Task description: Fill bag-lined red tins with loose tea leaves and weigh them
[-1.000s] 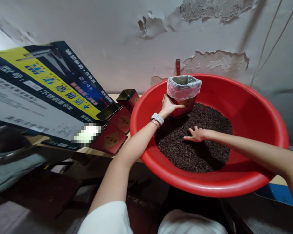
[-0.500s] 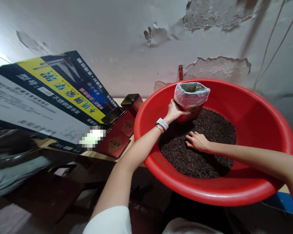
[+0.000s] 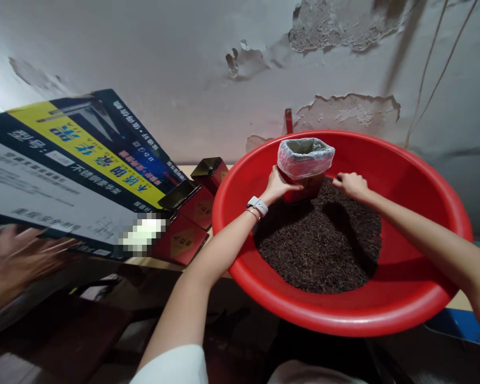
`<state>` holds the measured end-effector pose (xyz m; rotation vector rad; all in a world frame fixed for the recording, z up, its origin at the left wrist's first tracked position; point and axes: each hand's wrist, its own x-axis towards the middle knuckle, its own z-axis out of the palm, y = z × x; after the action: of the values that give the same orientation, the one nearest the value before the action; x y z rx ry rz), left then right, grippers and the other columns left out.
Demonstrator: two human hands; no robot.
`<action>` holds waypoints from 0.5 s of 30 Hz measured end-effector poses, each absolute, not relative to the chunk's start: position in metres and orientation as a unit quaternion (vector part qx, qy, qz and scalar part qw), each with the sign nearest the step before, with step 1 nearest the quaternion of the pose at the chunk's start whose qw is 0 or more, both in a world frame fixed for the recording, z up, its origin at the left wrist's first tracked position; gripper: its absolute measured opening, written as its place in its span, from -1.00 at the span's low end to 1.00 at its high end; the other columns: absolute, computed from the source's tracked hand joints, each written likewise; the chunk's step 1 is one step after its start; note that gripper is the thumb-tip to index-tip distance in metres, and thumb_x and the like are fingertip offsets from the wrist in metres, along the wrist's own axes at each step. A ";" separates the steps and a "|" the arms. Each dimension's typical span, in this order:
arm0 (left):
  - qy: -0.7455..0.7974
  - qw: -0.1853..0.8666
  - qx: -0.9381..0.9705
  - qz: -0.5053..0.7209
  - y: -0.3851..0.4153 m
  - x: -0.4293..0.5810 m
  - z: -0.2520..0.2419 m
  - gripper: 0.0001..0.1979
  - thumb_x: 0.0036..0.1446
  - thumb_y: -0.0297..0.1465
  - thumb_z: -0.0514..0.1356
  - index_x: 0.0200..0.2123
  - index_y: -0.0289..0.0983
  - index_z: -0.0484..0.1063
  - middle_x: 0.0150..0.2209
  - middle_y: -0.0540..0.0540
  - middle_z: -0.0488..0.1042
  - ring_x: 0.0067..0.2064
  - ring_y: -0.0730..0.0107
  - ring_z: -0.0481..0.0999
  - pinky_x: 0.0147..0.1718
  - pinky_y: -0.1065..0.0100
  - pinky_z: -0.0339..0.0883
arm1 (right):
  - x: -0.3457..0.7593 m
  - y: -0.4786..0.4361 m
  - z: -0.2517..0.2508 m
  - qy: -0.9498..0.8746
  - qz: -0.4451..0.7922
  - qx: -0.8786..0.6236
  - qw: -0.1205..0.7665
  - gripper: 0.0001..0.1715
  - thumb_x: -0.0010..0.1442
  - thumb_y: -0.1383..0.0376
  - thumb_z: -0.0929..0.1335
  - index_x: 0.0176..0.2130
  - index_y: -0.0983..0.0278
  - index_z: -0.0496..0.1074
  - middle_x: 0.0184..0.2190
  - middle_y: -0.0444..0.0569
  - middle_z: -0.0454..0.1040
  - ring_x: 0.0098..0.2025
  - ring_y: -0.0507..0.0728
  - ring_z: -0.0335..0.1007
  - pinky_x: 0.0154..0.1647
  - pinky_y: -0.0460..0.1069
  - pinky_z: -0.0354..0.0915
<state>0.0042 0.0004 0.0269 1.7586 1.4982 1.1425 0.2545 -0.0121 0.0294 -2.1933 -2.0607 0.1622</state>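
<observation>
A big red plastic basin (image 3: 420,170) holds a heap of dark loose tea leaves (image 3: 324,240). At its far side a red tin (image 3: 300,188) lined with a clear plastic bag (image 3: 306,157) stands in the leaves. My left hand (image 3: 278,184) grips the tin's left side; a white watch is on that wrist. My right hand (image 3: 350,184) is just right of the tin, above the leaves, fingers curled in a loose fist. What it holds, if anything, I cannot make out.
Several red tins with dark lids (image 3: 192,205) lie left of the basin on a wooden table. A large printed carton (image 3: 64,165) leans at the left. Another person's blurred hand (image 3: 16,261) shows at the far left. A peeling wall is behind.
My right hand rose from the middle of the leaves and moved back to the right side of the tin, fingers now curled. My left hand stayed on the tin.
</observation>
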 end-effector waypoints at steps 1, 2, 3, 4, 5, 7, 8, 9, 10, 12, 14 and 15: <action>0.546 0.282 0.671 0.416 -0.002 0.005 0.028 -0.02 -0.53 -0.29 0.55 0.02 -0.32 0.21 0.07 -0.30 0.34 0.15 -0.06 0.32 0.13 0.03 0.22 | 0.267 -0.006 0.039 -0.656 0.053 -0.746 0.102 -0.45 0.27 0.03 0.17 0.05 0.24 0.46 -0.04 0.26 0.47 -0.01 0.39 0.41 -0.12 0.20 0.32; 0.530 0.284 0.688 0.406 -0.004 0.007 0.030 -0.03 -0.54 -0.28 0.55 0.01 -0.32 0.22 0.06 -0.28 0.36 0.13 -0.07 0.34 0.11 0.01 0.24 | 0.277 -0.001 0.048 -0.635 0.047 -0.758 0.144 -0.45 0.26 0.03 0.18 0.05 0.24 0.46 -0.04 0.26 0.47 -0.01 0.39 0.41 -0.12 0.21 0.31; 0.515 0.284 0.705 0.397 -0.007 0.009 0.031 -0.04 -0.55 -0.27 0.54 0.01 -0.31 0.24 0.05 -0.27 0.37 0.12 -0.07 0.36 0.10 0.00 0.26 | 0.284 0.001 0.058 -0.619 0.036 -0.761 0.188 -0.46 0.26 0.03 0.19 0.04 0.25 0.47 -0.05 0.26 0.47 -0.03 0.39 0.40 -0.11 0.21 0.30; 0.500 0.282 0.721 0.389 -0.010 0.012 0.031 -0.06 -0.55 -0.27 0.54 0.00 -0.30 0.26 0.04 -0.25 0.39 0.11 -0.07 0.37 0.09 -0.01 0.27 | 0.288 0.002 0.067 -0.612 0.022 -0.756 0.231 -0.46 0.26 0.03 0.18 0.03 0.25 0.47 -0.07 0.25 0.48 -0.04 0.37 0.39 -0.11 0.20 0.30; 0.487 0.278 0.734 0.383 -0.014 0.015 0.032 -0.08 -0.55 -0.28 0.54 -0.01 -0.29 0.28 0.03 -0.23 0.41 0.10 -0.08 0.38 0.08 -0.01 0.28 | 0.288 0.002 0.075 -0.614 0.006 -0.742 0.270 -0.45 0.26 0.03 0.17 0.01 0.25 0.48 -0.09 0.23 0.49 -0.06 0.35 0.39 -0.11 0.19 0.29; 0.469 0.276 0.754 0.367 -0.022 0.023 0.032 -0.13 -0.54 -0.29 0.53 -0.04 -0.29 0.33 -0.01 -0.20 0.44 0.09 -0.08 0.40 0.07 -0.01 0.30 | 0.278 -0.005 0.089 -0.640 -0.015 -0.696 0.325 -0.45 0.28 0.01 0.15 -0.03 0.25 0.49 -0.14 0.18 0.51 -0.09 0.31 0.39 -0.10 0.15 0.27; 0.460 0.280 0.762 0.359 -0.026 0.028 0.032 -0.16 -0.53 -0.30 0.53 -0.06 -0.29 0.35 -0.04 -0.18 0.47 0.07 -0.08 0.41 0.06 -0.01 0.31 | 0.269 -0.010 0.093 -0.659 -0.019 -0.671 0.339 -0.45 0.29 0.00 0.14 -0.05 0.25 0.49 -0.17 0.16 0.52 -0.10 0.29 0.39 -0.10 0.13 0.26; 0.451 0.287 0.769 0.351 -0.029 0.031 0.032 -0.19 -0.51 -0.32 0.52 -0.07 -0.29 0.37 -0.06 -0.17 0.49 0.05 -0.07 0.43 0.05 0.00 0.33 | 0.260 -0.015 0.096 -0.681 -0.018 -0.646 0.344 -0.46 0.29 -0.01 0.15 -0.08 0.25 0.50 -0.19 0.12 0.53 -0.12 0.27 0.39 -0.10 0.11 0.26; 0.443 0.296 0.773 0.345 -0.032 0.034 0.032 -0.22 -0.50 -0.32 0.52 -0.08 -0.29 0.38 -0.09 -0.15 0.50 0.03 -0.07 0.45 0.03 0.00 0.35 | 0.251 -0.020 0.097 -0.703 -0.012 -0.623 0.344 -0.46 0.28 -0.03 0.16 -0.11 0.24 0.50 -0.21 0.09 0.53 -0.14 0.26 0.40 -0.10 0.10 0.25; 0.426 0.312 0.776 0.346 -0.036 0.038 0.031 -0.25 -0.47 -0.33 0.51 -0.09 -0.29 0.39 -0.10 -0.15 0.52 0.02 -0.05 0.46 0.03 0.01 0.36 | 0.237 -0.030 0.097 -0.734 0.008 -0.588 0.340 -0.46 0.27 -0.07 0.17 -0.15 0.23 0.50 -0.22 0.04 0.54 -0.16 0.22 0.41 -0.11 0.07 0.25; 0.410 0.322 0.776 0.355 -0.037 0.040 0.030 -0.24 -0.46 -0.33 0.52 -0.07 -0.29 0.39 -0.08 -0.16 0.52 0.04 -0.05 0.46 0.05 0.01 0.35 | 0.231 -0.035 0.095 -0.742 0.033 -0.573 0.348 -0.40 0.28 -0.12 0.14 -0.20 0.23 0.50 -0.26 0.01 0.54 -0.18 0.20 0.42 -0.12 0.07 0.25; 0.402 0.325 0.778 0.357 -0.036 0.039 0.029 -0.22 -0.46 -0.32 0.52 -0.06 -0.29 0.39 -0.06 -0.16 0.52 0.06 -0.05 0.45 0.07 0.01 0.34 | 0.230 -0.035 0.095 -0.739 0.046 -0.569 0.357 -0.36 0.28 -0.14 0.12 -0.23 0.24 0.50 -0.28 0.01 0.54 -0.19 0.20 0.42 -0.12 0.07 0.26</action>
<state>0.0391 -0.0362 0.0291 2.0400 1.0549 0.9359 0.2301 -0.0352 0.0952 -1.4690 -1.9087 0.1182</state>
